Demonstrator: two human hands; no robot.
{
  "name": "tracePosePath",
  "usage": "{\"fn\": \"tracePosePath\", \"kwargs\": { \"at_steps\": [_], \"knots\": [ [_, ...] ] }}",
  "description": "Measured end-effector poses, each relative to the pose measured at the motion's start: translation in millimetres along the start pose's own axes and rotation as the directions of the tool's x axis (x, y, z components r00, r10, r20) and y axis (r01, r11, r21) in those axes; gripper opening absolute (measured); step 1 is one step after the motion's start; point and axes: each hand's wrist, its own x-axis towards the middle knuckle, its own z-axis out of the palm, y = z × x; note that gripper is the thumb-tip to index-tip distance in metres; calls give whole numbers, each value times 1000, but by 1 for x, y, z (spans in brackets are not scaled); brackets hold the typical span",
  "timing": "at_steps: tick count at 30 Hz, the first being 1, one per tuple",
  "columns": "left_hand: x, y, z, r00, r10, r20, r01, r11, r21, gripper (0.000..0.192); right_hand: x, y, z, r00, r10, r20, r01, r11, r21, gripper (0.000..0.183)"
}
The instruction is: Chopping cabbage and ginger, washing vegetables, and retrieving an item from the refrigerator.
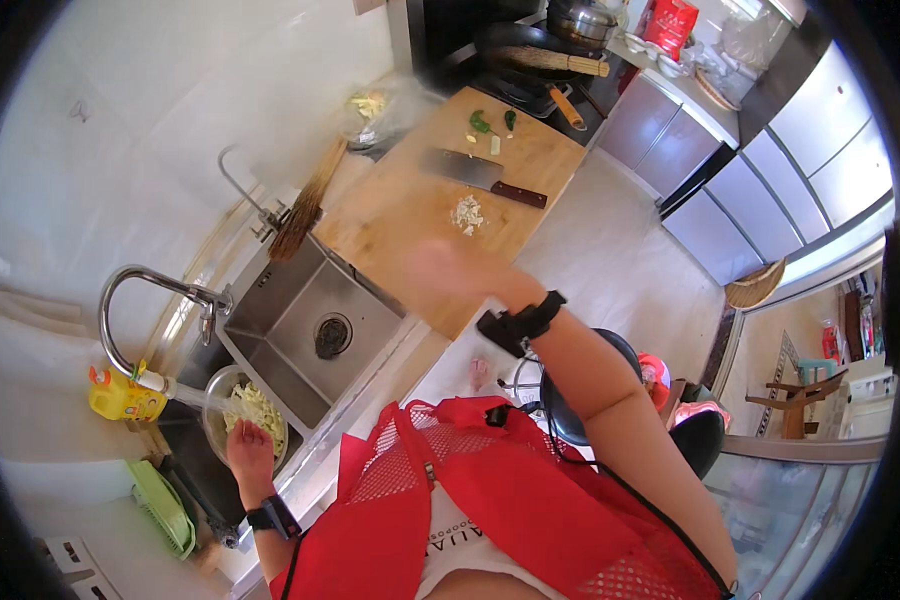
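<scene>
My left hand [250, 448] is at the near rim of a clear bowl [211, 409] in the sink, its fingers over chopped pale-green vegetable [265, 409]. Water streams from a curved chrome faucet [139, 271] into this bowl. Whether the fingers grip anything cannot be made out. Over the near part of a wooden cutting board [379, 217], my right hand [450, 266] is blurred, so its fingers are unclear. Just beyond it lie a heap of chopped white pieces [467, 214] and a cleaver [487, 176] with a dark handle. Green peppers [481, 122] rest at the board's far end.
The steel sink basin [367, 319] lies between the bowl and board. A straw brush [307, 202] leans behind it. Beyond the board are a wok [506, 37] and a steel pot [581, 22]. A yellow bottle [124, 397] stands by the faucet. A black stool seat [570, 405] is at right.
</scene>
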Motion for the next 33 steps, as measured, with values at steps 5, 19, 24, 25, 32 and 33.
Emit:
{"fn": "tracePosePath", "kwargs": {
  "at_steps": [5, 19, 24, 25, 32, 33],
  "knots": [
    [-12, -71, 153, 921, 29, 388, -258, 792, 554, 21, -11, 157, -76, 936, 310, -165, -345, 731, -588, 43],
    [6, -255, 340, 685, -498, 532, -565, 98, 819, 37, 12, 195, -118, 923, 296, -247, -386, 689, -614, 38],
    [30, -266, 340, 731, -451, 513, -585, -27, 810, 40, -28, 167, -151, 908, 291, -302, -384, 867, -319, 28],
    [36, -270, 340, 739, -428, 520, -605, -82, 792, 42, -35, 163, -153, 906, 275, -321, -382, 859, -341, 29],
    [41, -299, 380, 680, -346, 646, -732, -358, 579, 54, -78, 150, -134, 958, 222, -182, -269, 913, -307, 24],
    [50, -304, 373, 630, -255, 734, -769, -339, 543, 59, -80, 144, -133, 960, 218, -177, -264, 915, -306, 24]
  ]
}}
